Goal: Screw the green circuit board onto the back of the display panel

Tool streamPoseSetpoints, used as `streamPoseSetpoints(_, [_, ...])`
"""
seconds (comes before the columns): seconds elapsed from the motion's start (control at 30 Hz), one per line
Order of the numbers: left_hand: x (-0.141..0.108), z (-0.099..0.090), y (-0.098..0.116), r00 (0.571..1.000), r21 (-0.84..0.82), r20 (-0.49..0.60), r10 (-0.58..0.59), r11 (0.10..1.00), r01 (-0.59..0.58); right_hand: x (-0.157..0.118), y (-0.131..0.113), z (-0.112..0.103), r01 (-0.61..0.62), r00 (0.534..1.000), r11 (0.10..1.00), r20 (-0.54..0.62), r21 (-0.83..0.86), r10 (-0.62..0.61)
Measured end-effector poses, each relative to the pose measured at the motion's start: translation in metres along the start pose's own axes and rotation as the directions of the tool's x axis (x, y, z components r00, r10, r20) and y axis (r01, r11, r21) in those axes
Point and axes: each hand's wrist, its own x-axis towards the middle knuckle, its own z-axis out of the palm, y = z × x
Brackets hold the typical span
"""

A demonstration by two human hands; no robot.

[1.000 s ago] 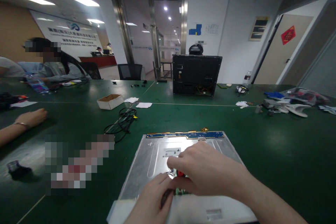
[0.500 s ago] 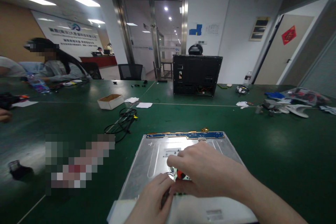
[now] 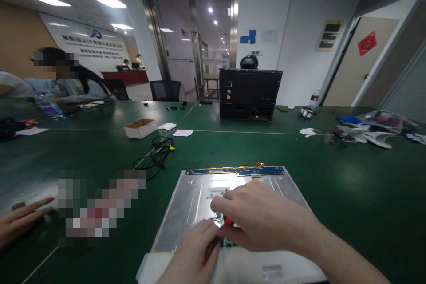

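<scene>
Metal panel under hands, open box, bag — red inside

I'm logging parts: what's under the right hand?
Under the right hand, a red item, green board and the silver panel partly show; anything beneath the palm is hidden.

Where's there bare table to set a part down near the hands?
The table is free right of the metal panel, short of the clutter around the clear bag, and between panel and black monitor. Leftward is crowded: cables, open box, another person's hand.
</scene>
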Motion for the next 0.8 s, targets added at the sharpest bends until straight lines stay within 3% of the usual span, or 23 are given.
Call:
streamPoseSetpoints(0.17, [-0.0011, -0.0008, 0.0008, 0.999, -0.021, 0.034, -0.009, 1.0, 0.01, -0.0018, -0.0014, 0.0004, 0.03, 1.0, 0.999, -0.005, 0.025, -0.03])
streamPoseSetpoints(0.53, [-0.0025, 0.0013, -0.0019, 0.999, -0.009, -0.045, 0.009, 1.0, -0.009, 0.0007, 0.0024, 0.0054, -0.018, 0.999, 1.0, -0.034, 0.021, 0.019])
streamPoseSetpoints(0.8, [-0.0005, 0.0004, 0.0013, 1.0, 0.019, 0.002, 0.001, 1.0, -0.001, -0.0004, 0.0004, 0.002, -0.018, 1.0, 1.0, -0.014, 0.001, 0.018])
